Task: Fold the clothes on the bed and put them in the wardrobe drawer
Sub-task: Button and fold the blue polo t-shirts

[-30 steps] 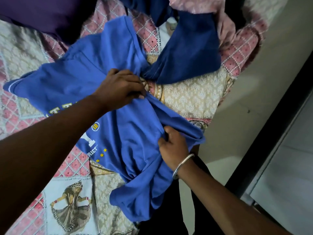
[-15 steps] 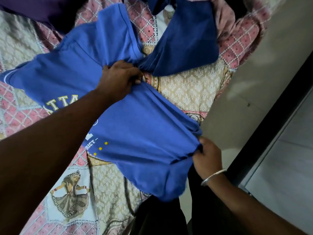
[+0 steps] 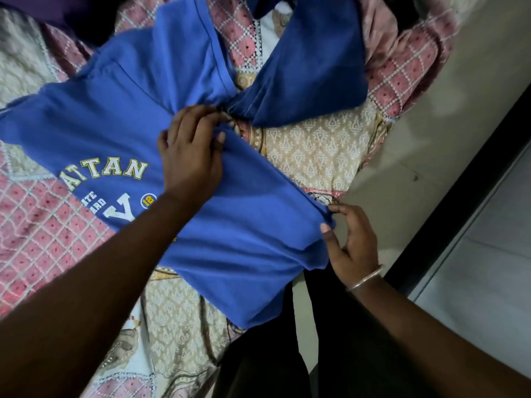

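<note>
Presently blue T-shirt point(image 3: 235, 225) edge is pinched by left hand point(image 3: 192, 156) and right hand point(image 3: 352, 242); fabric between pinches should be kept taut.

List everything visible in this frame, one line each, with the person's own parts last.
blue T-shirt: 1, blue with white and yellow print, spread on the bed
darker blue garment: 1, navy, beyond the T-shirt
bedspread: 1, pink and beige patterned, under the clothes
floor: beige, right of the bed
bangle: 1, silver, right wrist
left hand: gripping the T-shirt at a bunched side
right hand: pinching the T-shirt's corner
</note>
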Available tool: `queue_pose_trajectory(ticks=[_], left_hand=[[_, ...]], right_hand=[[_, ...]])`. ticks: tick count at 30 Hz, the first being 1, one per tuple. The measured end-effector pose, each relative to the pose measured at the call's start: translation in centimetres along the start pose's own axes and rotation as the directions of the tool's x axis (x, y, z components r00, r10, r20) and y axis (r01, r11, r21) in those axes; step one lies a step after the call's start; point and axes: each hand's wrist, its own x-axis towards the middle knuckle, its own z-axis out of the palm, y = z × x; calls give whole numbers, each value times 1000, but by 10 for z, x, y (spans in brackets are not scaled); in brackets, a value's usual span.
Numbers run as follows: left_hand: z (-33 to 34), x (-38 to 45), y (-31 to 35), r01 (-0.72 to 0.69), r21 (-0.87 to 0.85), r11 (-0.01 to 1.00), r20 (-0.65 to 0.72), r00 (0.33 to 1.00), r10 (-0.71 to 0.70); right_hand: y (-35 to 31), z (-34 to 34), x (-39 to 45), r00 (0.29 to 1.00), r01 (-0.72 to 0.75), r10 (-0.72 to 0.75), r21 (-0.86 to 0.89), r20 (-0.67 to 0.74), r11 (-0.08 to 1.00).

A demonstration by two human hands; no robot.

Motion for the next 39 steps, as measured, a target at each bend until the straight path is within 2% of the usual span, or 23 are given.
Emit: queue_pose_trajectory(ticks=[2, 4, 6, 7, 8, 9, 10, 11, 12, 14, 16, 17, 20, 21, 24, 28, 29, 30, 33, 34, 36, 39], left_hand=[[0, -37, 16, 146, -106, 984, -69, 986, -154], [0, -85, 34, 295, -199, 935, -119, 939, -322], [-1, -133, 52, 520, -257, 814, -122, 819, -561], [-2, -155, 60, 668, -286, 688, -98, 693, -714], [-2, -174, 67, 800, -312, 512, -57, 522, -851], [-3, -189, 73, 895, -328, 303, -13, 317, -948], [-3, -200, 77, 933, -335, 134, 24, 150, -988], [-3, -208, 80, 936, -350, 44, 51, 66, -997], [-2, -216, 82, 922, -388, 19, 54, 44, -998], [1, -226, 83, 902, -421, 97, 38, 125, -991], [0, -228, 82, 894, -413, 174, 47, 211, -976], [-1, -229, 82, 892, -429, 140, 66, 185, -981], [-7, -229, 91, 835, -548, -47, 70, -10, -997], [-8, -231, 94, 810, -582, -76, 67, -45, -997], [-10, -238, 99, 740, -655, -149, 118, -95, -988], [0, -237, 96, 791, -590, -163, 106, -124, -987], [0, -240, 100, 783, -601, -163, 129, -106, -986], [-1, -242, 101, 756, -638, -147, 166, -52, -985], [-10, -261, 114, 709, -695, -124, 357, 190, -915], [-11, -269, 121, 713, -687, -137, 427, 245, -870], [-6, -289, 128, 733, -659, -171, 528, 289, -799], [7, -314, 131, 782, -577, -235, 664, 281, -693]], right_hand=[[-4, 9, 6, 1000, 20, -20, -12, 10, 1000], [-1, 16, 8, 1000, 16, -16, -36, 24, 999], [1, 17, 5, 1000, 14, -14, -32, 20, 999], [2, 17, 3, 1000, 9, -8, -32, 20, 999], [3, 16, 3, 1000, -2, 2, -47, 7, 999], [3, 14, 2, 1000, -6, 5, -69, -2, 998], [2, 11, 2, 1000, 0, -1, -76, -12, 997], [2, 8, 2, 1000, 19, -19, -50, 0, 999], [0, 7, 4, 998, 47, -46, -9, 48, 999], [-1, 7, 7, 983, 80, -84, 30, 162, 996], [0, 7, 12, 978, 79, -81, 20, 193, 997], [-1, 6, 15, 978, 80, -83, 26, 192, 996], [-4, -4, 19, 978, 128, -136, 63, 159, 990], [-4, -7, 18, 973, 162, -171, 67, 155, 984], [-1, -12, 14, 955, 201, -210, 66, 211, 977], [10, -9, 21, 914, 256, -222, -58, 340, 965], [9, -10, 22, 913, 245, -212, -56, 348, 968], [4, -10, 24, 923, 217, -192, -40, 333, 975], [-6, -16, 25, 928, 132, -148, 71, 342, 989], [-7, -18, 25, 917, 139, -157, 77, 366, 987], [-2, -22, 24, 904, 165, -169, 45, 393, 985], [3, -23, 27, 906, 219, -198, -12, 374, 976]])
